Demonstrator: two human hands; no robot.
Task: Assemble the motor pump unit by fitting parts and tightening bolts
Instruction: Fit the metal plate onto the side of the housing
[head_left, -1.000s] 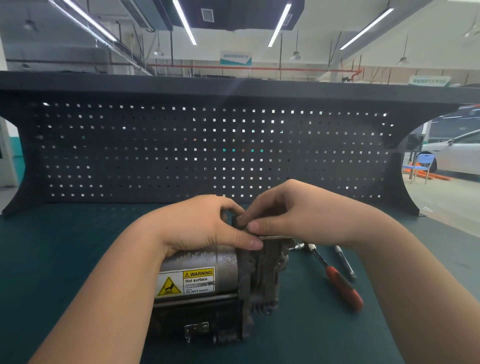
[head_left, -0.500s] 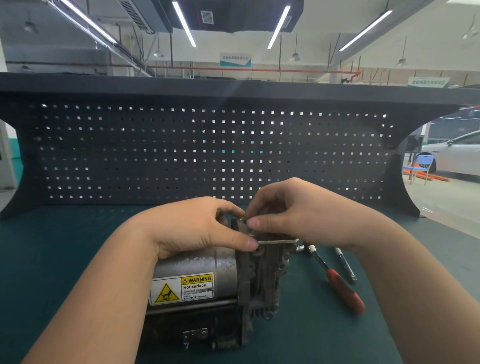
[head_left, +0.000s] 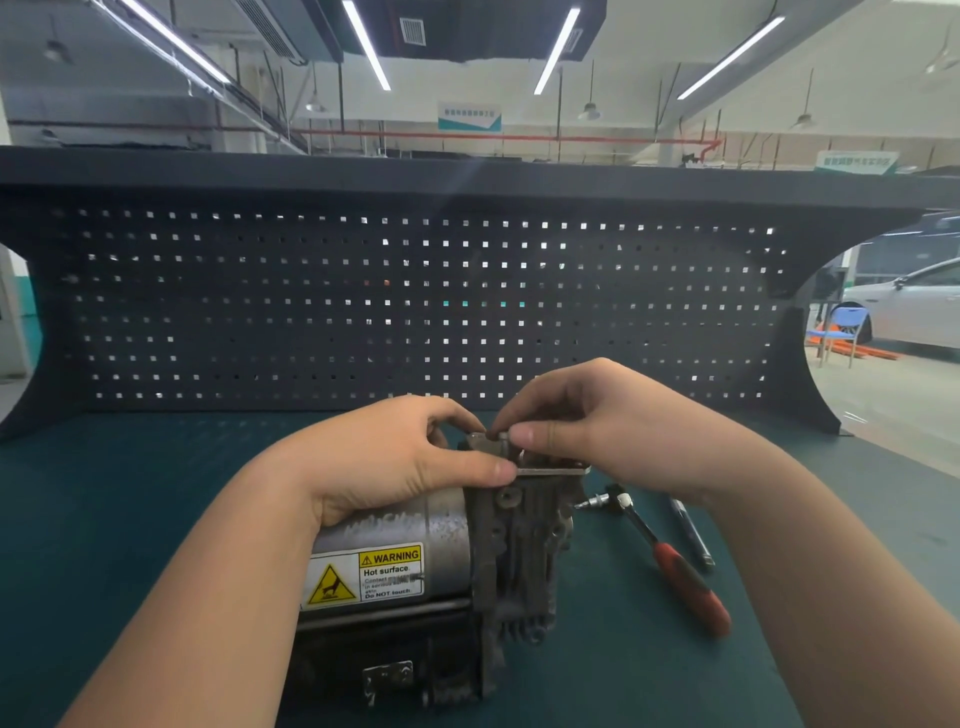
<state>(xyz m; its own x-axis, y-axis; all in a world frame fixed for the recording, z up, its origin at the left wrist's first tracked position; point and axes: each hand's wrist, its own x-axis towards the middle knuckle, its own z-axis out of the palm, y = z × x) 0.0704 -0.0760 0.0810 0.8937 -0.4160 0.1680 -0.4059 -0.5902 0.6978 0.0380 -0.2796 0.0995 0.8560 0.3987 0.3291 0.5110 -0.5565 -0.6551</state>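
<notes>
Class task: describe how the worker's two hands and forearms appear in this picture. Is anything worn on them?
The left hand and right hand are bare: no gloves, rings, watch or wristbands. Both forearms are uncovered to the frame edge, with no sleeve in view.

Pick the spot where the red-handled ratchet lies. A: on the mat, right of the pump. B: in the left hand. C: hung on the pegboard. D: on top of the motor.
A: the ratchet lies flat on the green mat just right of the pump, touched by neither hand.
</notes>
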